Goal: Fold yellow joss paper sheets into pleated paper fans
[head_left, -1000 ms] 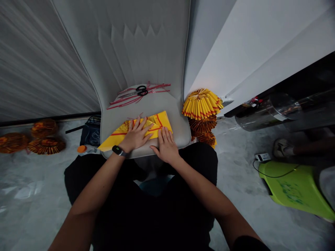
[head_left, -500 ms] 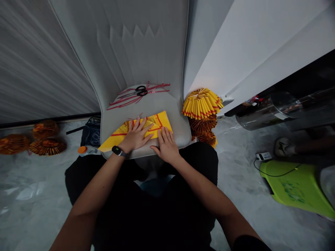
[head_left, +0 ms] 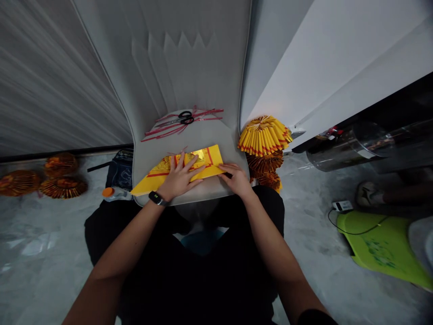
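Yellow paper (head_left: 214, 155) part folded on the chair seat (head_left: 203, 130)

From my end, I see the left hand (head_left: 177, 179) spread flat across the paper, while the right hand (head_left: 238, 180) seems to pinch its right edge between thumb and fingers. I judge the folding only part done: the paper lies mostly flat, without the close pleats of the yellow fan (head_left: 264, 139) beside the chair. Scissors (head_left: 186, 118) and red strings (head_left: 210, 111) lie apart, behind it.

The left forearm (head_left: 133, 241) angles toward one o'clock, the right forearm (head_left: 270, 239) toward eleven. The left hand (head_left: 176, 180) lies palm down, fingers (head_left: 196, 172) fanned toward one o'clock; at its three o'clock, the right hand (head_left: 239, 180) points toward ten, thumb (head_left: 225, 178) close beneath the fingertips (head_left: 223, 167).
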The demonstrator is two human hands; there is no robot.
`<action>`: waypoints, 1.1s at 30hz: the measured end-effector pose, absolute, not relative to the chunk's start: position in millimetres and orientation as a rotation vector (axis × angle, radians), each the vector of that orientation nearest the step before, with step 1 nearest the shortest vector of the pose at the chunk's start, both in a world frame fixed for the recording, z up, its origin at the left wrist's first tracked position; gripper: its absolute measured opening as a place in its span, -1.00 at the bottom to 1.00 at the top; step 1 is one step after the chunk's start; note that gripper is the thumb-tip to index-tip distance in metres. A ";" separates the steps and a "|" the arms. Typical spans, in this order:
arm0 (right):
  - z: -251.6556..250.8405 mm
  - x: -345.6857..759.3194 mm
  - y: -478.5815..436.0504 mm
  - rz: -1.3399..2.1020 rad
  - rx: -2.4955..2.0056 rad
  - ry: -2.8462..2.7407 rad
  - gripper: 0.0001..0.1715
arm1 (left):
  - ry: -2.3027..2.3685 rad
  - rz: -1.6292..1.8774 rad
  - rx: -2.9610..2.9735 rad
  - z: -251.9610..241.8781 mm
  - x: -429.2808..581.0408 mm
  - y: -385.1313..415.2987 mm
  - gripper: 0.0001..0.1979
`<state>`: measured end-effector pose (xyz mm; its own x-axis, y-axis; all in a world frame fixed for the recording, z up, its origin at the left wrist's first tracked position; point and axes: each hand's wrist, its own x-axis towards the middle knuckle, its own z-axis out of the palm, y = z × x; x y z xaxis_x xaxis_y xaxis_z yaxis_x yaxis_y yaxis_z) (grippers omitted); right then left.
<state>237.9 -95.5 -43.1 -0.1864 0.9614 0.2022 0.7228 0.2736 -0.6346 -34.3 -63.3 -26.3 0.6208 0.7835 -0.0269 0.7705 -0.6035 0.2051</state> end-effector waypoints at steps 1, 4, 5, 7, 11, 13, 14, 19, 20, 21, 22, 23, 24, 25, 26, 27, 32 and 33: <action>-43.2 238.3 -95.9 0.552 -1.511 -1.957 -0.60 | 1.286 0.099 2.652 -26.2 -34.1 -63.9 -0.44; -44.8 239.4 -96.1 0.556 -1.495 -1.936 -0.64 | 1.283 0.114 2.662 -26.9 -33.7 -64.4 -0.44; -45.7 239.8 -95.9 0.552 -1.489 -1.938 -0.66 | 1.284 0.120 2.666 -27.3 -33.7 -64.3 -0.44; -47.4 240.3 -95.3 0.541 -1.486 -1.948 -0.67 | 1.289 0.131 2.672 -28.3 -33.6 -64.0 -0.44; -49.0 241.3 -93.9 0.512 -1.518 -1.997 -0.65 | 1.307 0.136 2.664 -30.1 -33.5 -63.8 -0.45; -49.2 241.0 -93.7 0.495 -1.517 -2.033 -0.67 | 1.309 0.129 2.671 -30.3 -33.7 -63.8 -0.45; -49.3 240.4 -94.0 0.482 -1.514 -2.053 -0.69 | 1.305 0.126 2.677 -30.3 -33.8 -63.7 -0.44; -46.7 233.6 -104.2 0.364 -1.546 -2.183 -0.64 | 1.309 0.108 2.645 -28.9 -32.8 -62.7 -0.47; -44.7 232.3 -107.7 0.340 -1.559 -2.216 -0.61 | 1.321 0.107 2.630 -28.6 -32.2 -62.5 -0.50; -41.9 231.2 -111.4 0.319 -1.572 -2.249 -0.58 | 1.333 0.110 2.617 -28.3 -31.4 -62.3 -0.52; -38.1 230.2 -114.9 0.302 -1.587 -2.280 -0.56 | 1.344 0.115 2.607 -28.0 -30.7 -62.1 -0.53; -33.4 229.1 -118.2 0.287 -1.604 -2.308 -0.55 | 1.351 0.121 2.601 -27.7 -30.0 -62.0 -0.53; -27.8 227.5 -120.9 0.275 -1.622 -2.333 -0.53 | 1.354 0.126 2.598 -27.4 -29.4 -61.8 -0.53; -21.5 225.0 -122.8 0.262 -1.644 -2.353 -0.53 | 1.352 0.127 2.599 -27.2 -29.1 -61.7 -0.52; -14.6 221.3 -123.8 0.246 -1.675 -2.362 -0.54 | 1.348 0.125 2.602 -27.0 -28.9 -61.4 -0.51; -7.8 216.1 -123.7 0.228 -1.713 -2.359 -0.55 | 1.342 0.121 2.605 -26.9 -28.8 -61.1 -0.50; 8.9 175.9 -107.7 0.228 -1.710 -2.349 -0.41 | 1.347 0.101 2.588 -28.0 -28.9 -59.8 -0.43; 6.7 168.6 -103.2 0.264 -1.655 -2.380 -0.36 | 1.346 0.081 2.583 -28.3 -28.8 -59.7 -0.42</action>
